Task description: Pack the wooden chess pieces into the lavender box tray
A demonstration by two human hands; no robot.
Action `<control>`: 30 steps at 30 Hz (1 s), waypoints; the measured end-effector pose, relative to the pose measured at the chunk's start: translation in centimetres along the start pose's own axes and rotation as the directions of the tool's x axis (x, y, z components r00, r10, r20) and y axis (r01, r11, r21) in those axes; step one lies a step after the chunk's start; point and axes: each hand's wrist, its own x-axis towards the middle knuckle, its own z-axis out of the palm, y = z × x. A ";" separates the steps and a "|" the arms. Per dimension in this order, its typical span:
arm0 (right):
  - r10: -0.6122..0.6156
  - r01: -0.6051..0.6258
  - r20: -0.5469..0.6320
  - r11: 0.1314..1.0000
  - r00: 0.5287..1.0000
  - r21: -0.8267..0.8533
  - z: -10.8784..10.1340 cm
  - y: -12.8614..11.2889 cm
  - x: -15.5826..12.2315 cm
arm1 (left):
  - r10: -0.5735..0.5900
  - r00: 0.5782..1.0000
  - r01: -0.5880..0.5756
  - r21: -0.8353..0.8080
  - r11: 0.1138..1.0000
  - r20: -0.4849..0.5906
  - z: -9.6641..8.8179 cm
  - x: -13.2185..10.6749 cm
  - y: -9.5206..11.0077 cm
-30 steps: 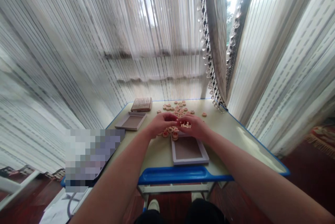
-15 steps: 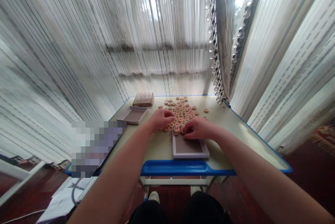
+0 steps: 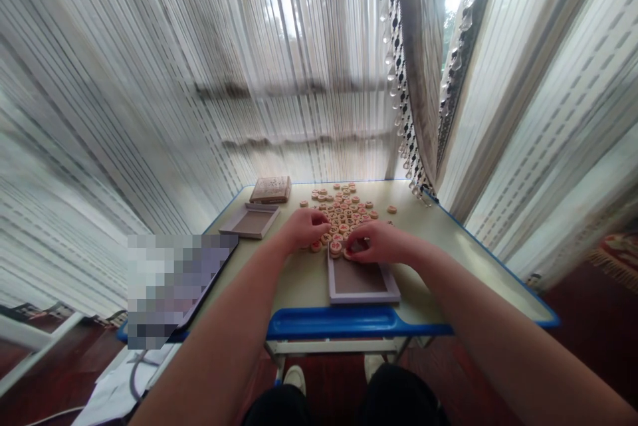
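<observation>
Round wooden Chinese chess pieces with red and black characters lie in a loose heap on the pale table. At the heap's left side is my left hand, its fingers curved and apart, with no piece visible in them. My right hand is over the far edge of a shallow box tray, thumb and fingers closed on a Chinese chess piece, which they partly cover. Beside that one, a piece with a red character rests at the tray's far left corner.
A second shallow tray lies on the left, with a flat printed box behind it. A blurred-out flat device sits at the left edge. One piece lies apart on the right. Curtains hang behind the table.
My right hand has shifted slightly left and toward the tray's far edge, fingers on the piece there. My left hand has barely moved. The view has shifted a little.
</observation>
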 end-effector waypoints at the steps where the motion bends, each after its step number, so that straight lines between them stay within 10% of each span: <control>1: -0.007 0.007 0.013 1.000 1.000 -0.001 -0.1 0.0 0.0 | 0.002 1.000 -0.002 0.004 1.000 0.004 0.0 0.0 0.0; 21: 0.142 -0.142 -0.009 0.990 0.990 -0.003 -0.3 -0.2 -0.2 | -0.036 0.999 0.034 0.044 0.998 0.030 -0.2 0.0 0.1; 30: 0.030 -0.030 0.059 1.000 0.998 0.007 -0.4 -0.2 -0.2 | -0.004 0.999 0.002 0.040 0.999 0.044 -0.1 0.1 0.0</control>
